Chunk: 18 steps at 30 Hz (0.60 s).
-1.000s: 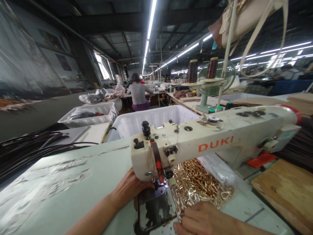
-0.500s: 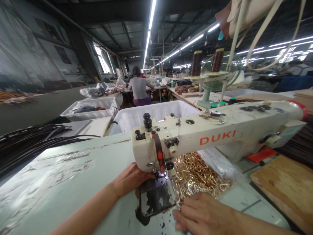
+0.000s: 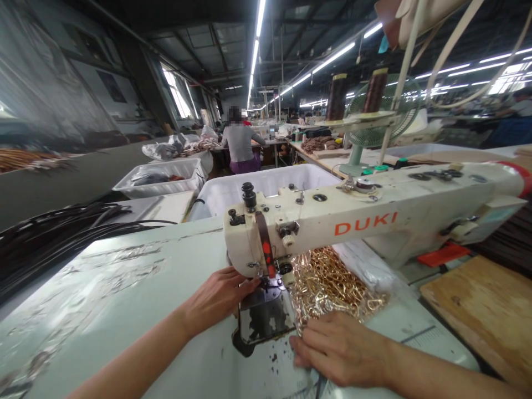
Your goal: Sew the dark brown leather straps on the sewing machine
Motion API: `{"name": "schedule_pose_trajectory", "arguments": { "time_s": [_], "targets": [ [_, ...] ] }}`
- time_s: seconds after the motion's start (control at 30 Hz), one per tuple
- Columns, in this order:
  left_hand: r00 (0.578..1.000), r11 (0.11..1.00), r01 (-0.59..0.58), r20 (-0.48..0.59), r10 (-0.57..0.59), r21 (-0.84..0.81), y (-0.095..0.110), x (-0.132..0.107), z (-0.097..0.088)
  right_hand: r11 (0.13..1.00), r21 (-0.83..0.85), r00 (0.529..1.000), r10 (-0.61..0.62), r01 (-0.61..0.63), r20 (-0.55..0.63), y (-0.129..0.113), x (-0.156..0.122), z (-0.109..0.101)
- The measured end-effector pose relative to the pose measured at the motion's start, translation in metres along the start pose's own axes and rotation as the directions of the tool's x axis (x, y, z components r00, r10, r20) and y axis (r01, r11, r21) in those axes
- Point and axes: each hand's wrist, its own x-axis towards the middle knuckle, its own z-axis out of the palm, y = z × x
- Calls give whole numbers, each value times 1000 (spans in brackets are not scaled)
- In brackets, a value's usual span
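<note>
My left hand (image 3: 220, 293) is at the needle end of a white sewing machine (image 3: 316, 221), fingertips pressed together beside the presser foot (image 3: 271, 281). Whatever they pinch is too small or hidden to name. Below the foot lies a worn metal plate (image 3: 266, 318). My right hand (image 3: 332, 346) rests on the table with curled fingers, at the near edge of a clear plastic bag of gold metal clasps (image 3: 332, 280). A thin dark grey object (image 3: 319, 386) pokes out under that hand; its kind and the fingers' hold on it are unclear.
White plastic bins (image 3: 270, 176) stand behind the machine. Dark strips (image 3: 54, 244) lie at the left, a wooden board (image 3: 477, 316) at the right. Thread cones (image 3: 336, 98) and a green fan (image 3: 384, 113) rise behind. A person (image 3: 242, 143) sits further off.
The view has shifted slightly, so the machine and table sit a little higher in the frame. Both hands keep nearly the same places. The dark grey object under my right hand now shows.
</note>
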Motion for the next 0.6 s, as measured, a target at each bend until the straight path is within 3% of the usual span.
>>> {"name": "schedule_pose_trajectory", "arguments": {
  "time_s": [0.2,0.33,0.47,0.6],
  "targets": [
    [994,949,49,81,-77,311,27,-4,6,1000,-10,1000,3,-3,5,0,2,-1],
    [960,924,137,181,-212,356,40,4,-4,1000,-13,1000,13,-13,-1,-2,0,2],
    [940,945,190,230,-253,265,35,11,-17,1000,-6,999,27,-27,23,-2,-2,5],
    [909,950,312,293,-295,-10,23,21,-27,999,-4,999,34,-34,28,-1,-2,5]
  ]
}}
